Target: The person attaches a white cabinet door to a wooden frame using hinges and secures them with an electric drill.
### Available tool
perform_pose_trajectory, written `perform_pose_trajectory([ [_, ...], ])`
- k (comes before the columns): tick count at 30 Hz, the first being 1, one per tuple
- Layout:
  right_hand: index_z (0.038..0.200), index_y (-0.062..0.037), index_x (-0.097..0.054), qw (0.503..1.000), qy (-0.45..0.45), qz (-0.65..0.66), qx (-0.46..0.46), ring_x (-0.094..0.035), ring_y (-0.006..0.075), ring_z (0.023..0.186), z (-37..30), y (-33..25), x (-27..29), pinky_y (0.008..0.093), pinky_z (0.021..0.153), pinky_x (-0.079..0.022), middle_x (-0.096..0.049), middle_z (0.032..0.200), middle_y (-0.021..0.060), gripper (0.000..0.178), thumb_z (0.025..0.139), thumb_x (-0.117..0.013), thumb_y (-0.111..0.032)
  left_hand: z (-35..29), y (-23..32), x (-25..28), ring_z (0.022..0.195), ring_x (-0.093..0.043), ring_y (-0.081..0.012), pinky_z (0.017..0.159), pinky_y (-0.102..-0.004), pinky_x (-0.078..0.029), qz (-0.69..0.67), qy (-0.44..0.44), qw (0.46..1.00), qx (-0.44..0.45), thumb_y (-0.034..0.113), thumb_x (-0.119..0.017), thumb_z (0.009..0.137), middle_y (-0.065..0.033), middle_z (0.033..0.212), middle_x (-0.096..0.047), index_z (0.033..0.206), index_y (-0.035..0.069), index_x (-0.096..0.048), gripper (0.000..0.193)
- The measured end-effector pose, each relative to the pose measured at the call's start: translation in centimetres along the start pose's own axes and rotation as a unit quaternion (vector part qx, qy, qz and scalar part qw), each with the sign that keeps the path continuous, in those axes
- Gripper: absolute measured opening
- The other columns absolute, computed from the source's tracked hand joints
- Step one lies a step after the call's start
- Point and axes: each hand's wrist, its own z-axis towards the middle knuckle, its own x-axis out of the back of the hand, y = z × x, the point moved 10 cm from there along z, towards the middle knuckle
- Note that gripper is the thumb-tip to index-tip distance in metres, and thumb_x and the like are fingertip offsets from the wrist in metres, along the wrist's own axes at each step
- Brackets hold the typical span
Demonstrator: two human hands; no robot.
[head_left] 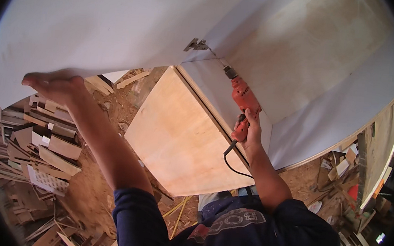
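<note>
The head view looks down and forward from above the person's shirt [261, 243]; both hands [55, 87] [251, 127] are near.

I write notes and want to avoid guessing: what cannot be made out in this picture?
Head view:
Drill bit: tip too small to tell whether it touches the hinge.
Right hand: parts of fingers hidden behind the red drill.
Cord: runs out of sight behind the right arm.
White panel: cut off by the upper edge.

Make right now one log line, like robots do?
left grip: open, at panel | right grip: holds drill | bit: toward hinge | scraps: on floor
</note>
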Motion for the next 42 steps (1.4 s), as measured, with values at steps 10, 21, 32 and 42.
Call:
perform_pose_trajectory([
  [10, 0.121, -0.0136, -0.055, 0.999, -0.002, -0.020, 0.028, -0.059, 0.0151, 0.062, -0.1, -0.2, -0.4, 0.0298, 0.055, -0.052, -0.061, 0.087, 0.0035, 0.041, 0.093, -0.074, -0.038, 0.6, -0.6, 0.2, 0.155, -0.014, -0.0333, 0.128, -0.0458, -0.011, -0.048, -0.039, 0.998, -0.001, 0.066, -0.032, 0.103, -0.0171, 0.168, -0.012, 0.161, 0.005, -0.012, 0.087],
  [21, 0.120, -0.0134, -0.058, 0.998, 0.033, 0.023, 0.054, -0.058, 0.0140, 0.064, -0.3, -0.3, -0.2, 0.0297, 0.055, -0.050, -0.059, 0.086, 0.0015, 0.037, 0.093, -0.074, -0.035, 0.1, -0.6, 0.4, 0.155, -0.013, -0.0364, 0.127, -0.0508, -0.012, -0.015, -0.027, 1.000, -0.005, 0.068, -0.034, 0.101, -0.0176, 0.168, -0.011, 0.161, 0.007, -0.012, 0.088],
  [32, 0.116, -0.0118, -0.060, 0.998, -0.001, 0.047, 0.037, -0.058, 0.0144, 0.060, -0.6, -1.0, -0.3, 0.0300, 0.051, -0.049, -0.059, 0.081, 0.0020, 0.035, 0.094, -0.073, -0.036, 0.9, -1.1, -0.1, 0.150, -0.025, -0.0368, 0.125, -0.0556, -0.022, -0.033, -0.005, 0.999, -0.012, 0.066, -0.035, 0.100, -0.0171, 0.164, -0.023, 0.159, 0.009, -0.021, 0.083],
  [42, 0.113, -0.0066, -0.057, 0.987, -0.159, 0.023, 0.026, -0.061, 0.0164, 0.057, -5.0, -3.8, -4.8, 0.0298, 0.049, -0.051, -0.062, 0.077, 0.0062, 0.035, 0.097, -0.068, -0.035, 0.9, -2.6, 1.9, 0.148, -0.030, -0.0356, 0.122, -0.0531, -0.029, -0.078, 0.018, 0.996, 0.030, 0.070, -0.052, 0.094, -0.0167, 0.164, -0.023, 0.159, 0.011, -0.025, 0.092],
])
